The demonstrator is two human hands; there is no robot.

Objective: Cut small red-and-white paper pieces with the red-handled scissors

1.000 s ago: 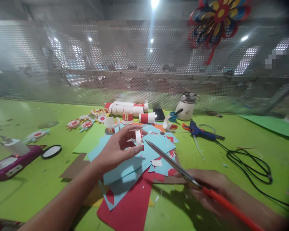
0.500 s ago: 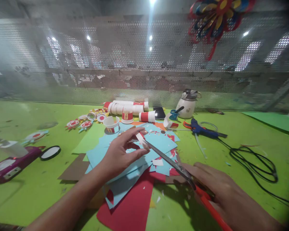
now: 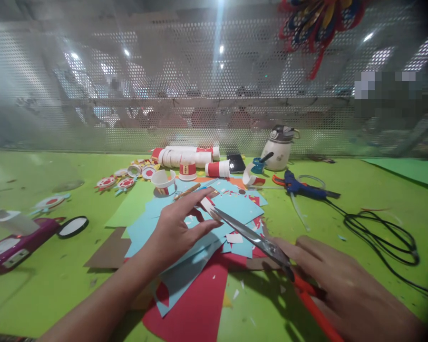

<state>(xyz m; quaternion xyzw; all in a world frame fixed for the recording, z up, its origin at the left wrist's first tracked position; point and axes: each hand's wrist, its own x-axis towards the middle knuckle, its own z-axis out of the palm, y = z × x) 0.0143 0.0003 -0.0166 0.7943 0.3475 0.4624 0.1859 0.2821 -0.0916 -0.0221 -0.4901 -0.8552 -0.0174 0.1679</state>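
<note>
My left hand (image 3: 176,227) pinches a small white-and-red paper cup ring (image 3: 207,204) between thumb and fingers, above a heap of blue and red paper sheets (image 3: 196,256). My right hand (image 3: 337,285) grips red-handled scissors (image 3: 260,244). Their metal blades reach up and left, with the tips right at the paper ring. Whether the blades are cutting into the ring cannot be told.
Red-and-white paper cups (image 3: 185,159) and cut rings lie at the back. A white bottle (image 3: 280,153), a blue glue gun (image 3: 303,188) with a black cable (image 3: 381,235), a purple device (image 3: 14,240) and a black-rimmed disc (image 3: 72,225) sit on the green table (image 3: 342,218).
My right hand has moved up and left with the scissors, bringing the blade tips to the paper ring. My left hand has lowered slightly and turned the ring.
</note>
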